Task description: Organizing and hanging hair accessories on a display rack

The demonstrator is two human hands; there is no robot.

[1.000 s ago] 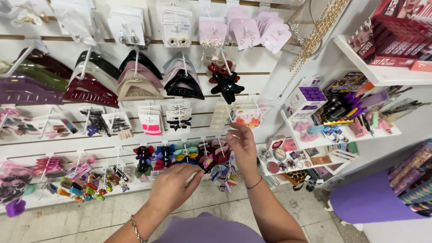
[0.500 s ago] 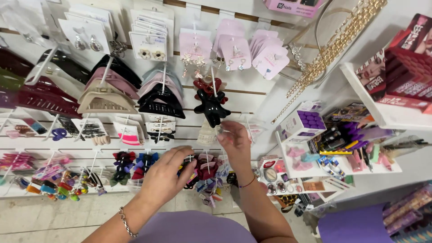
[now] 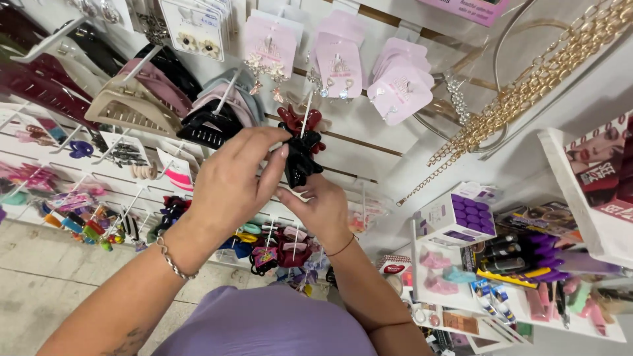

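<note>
Left of our left hand (image 3: 227, 181), big claw clips hang on white pegs: a beige claw clip (image 3: 128, 109) farthest out, then a glossy black claw clip (image 3: 204, 128) just beside our knuckles. Below that hand, small bright clips (image 3: 79, 221) crowd the lower pegs. Our left hand wears a silver bracelet (image 3: 170, 258) and pinches the black bow-shaped clip (image 3: 302, 158) with thumb and forefinger. This clip hangs on a white peg between our two hands, touching a dark red clip (image 3: 298, 120) just above it. Our right hand (image 3: 320, 207) comes up from beneath, fingers curled and touching the underside of the black bow-shaped clip; we cannot tell whether it truly grips. Above both hands hang pink earring cards (image 3: 339, 62). Well to the right of our right hand, gold chains (image 3: 521, 99) drape down, and below them stands a white box with purple dots (image 3: 458, 217).
</note>
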